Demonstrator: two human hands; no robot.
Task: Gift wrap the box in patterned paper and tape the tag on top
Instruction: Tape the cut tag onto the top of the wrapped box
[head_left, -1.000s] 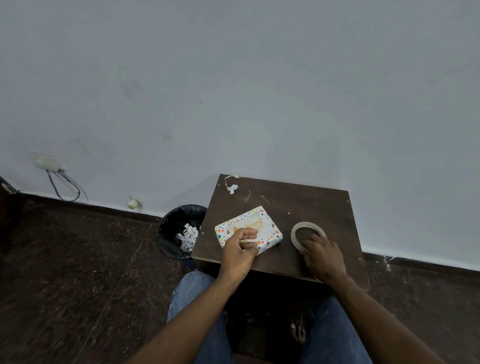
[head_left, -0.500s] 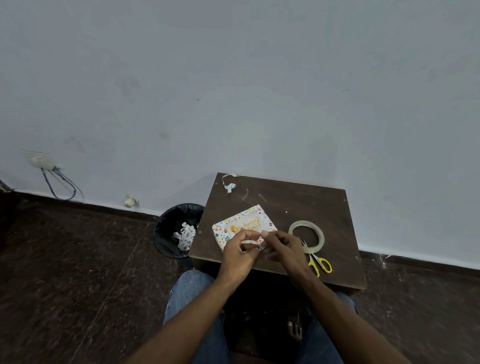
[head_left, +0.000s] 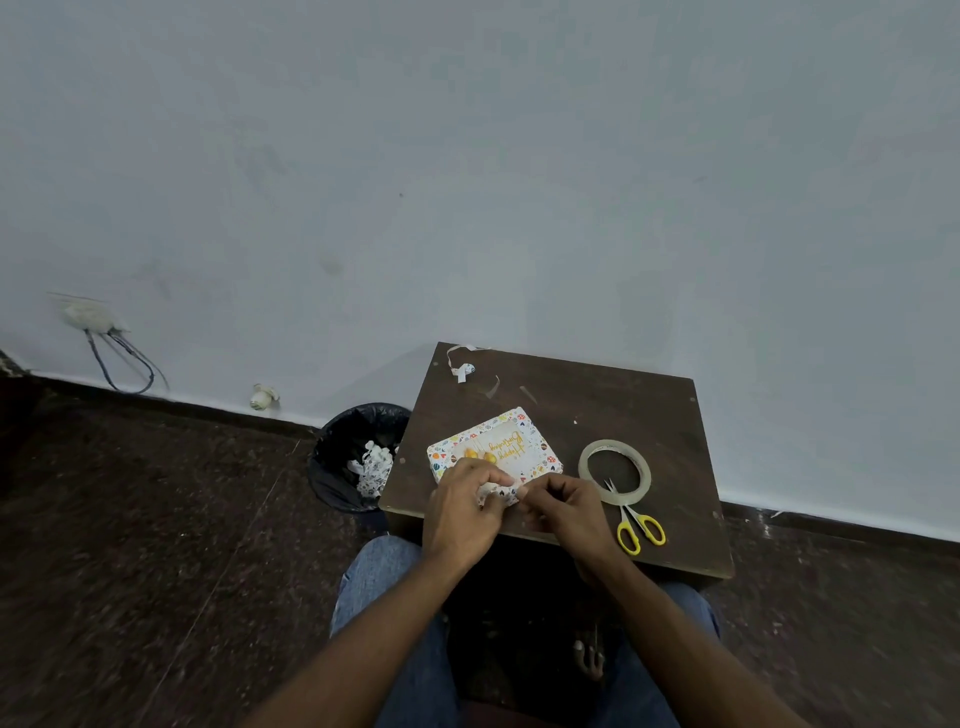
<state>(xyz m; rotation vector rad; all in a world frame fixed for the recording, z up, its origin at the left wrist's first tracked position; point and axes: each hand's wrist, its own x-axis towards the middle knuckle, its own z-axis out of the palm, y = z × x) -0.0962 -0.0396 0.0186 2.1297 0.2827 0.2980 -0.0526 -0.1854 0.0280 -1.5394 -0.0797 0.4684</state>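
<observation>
The box (head_left: 535, 441), wrapped in white paper with small coloured shapes, lies on the dark brown table (head_left: 597, 405). A white tag (head_left: 493, 448) with gold "Happy Birthday" lettering and two gold balloons lies on its top. My left hand (head_left: 462, 512) rests on the box's near edge, fingers curled over it. My right hand (head_left: 563, 506) meets it at the near right corner, its fingertips pinching something small that I cannot make out. Both hands hide the box's near side.
A roll of clear tape (head_left: 614, 472) lies right of the box, with yellow-handled scissors (head_left: 635, 522) just in front of it. Paper and tape scraps (head_left: 462, 370) sit at the table's far left corner. A black bin (head_left: 358, 457) with paper offcuts stands left of the table.
My right hand left the tape roll and came left to join my left hand at the box's near edge. The scissors, hidden before under that hand, now show.
</observation>
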